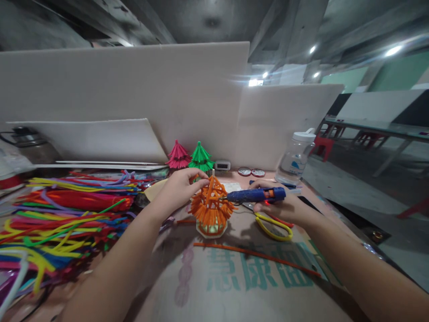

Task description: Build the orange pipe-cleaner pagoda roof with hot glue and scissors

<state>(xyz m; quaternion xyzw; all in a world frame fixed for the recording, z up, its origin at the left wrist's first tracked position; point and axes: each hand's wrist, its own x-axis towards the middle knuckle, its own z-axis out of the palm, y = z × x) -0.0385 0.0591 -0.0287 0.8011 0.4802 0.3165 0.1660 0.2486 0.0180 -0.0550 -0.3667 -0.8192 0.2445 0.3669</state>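
My left hand [186, 185] pinches the upper part of a small orange pipe-cleaner pagoda [214, 210], steadying it upright on its pale base. Its tiered orange fringe surrounds an open frame with a pale stick poking out on top. In my right hand [279, 208] is a blue hot glue gun [251, 195], its nozzle at the pagoda's right side; whether it touches cannot be told. A red light glows on the gun. Below my right hand lie yellow-handled scissors [275, 228]. One orange pipe cleaner [254, 255] lies across the table in front.
Many coloured pipe cleaners [63, 223] are heaped on the left. A pink fringed model [178, 155] and a green one [200, 156] stand behind, near a small digital display [222, 165]. A clear water bottle [296, 156] stands back right, before white boards [201, 103].
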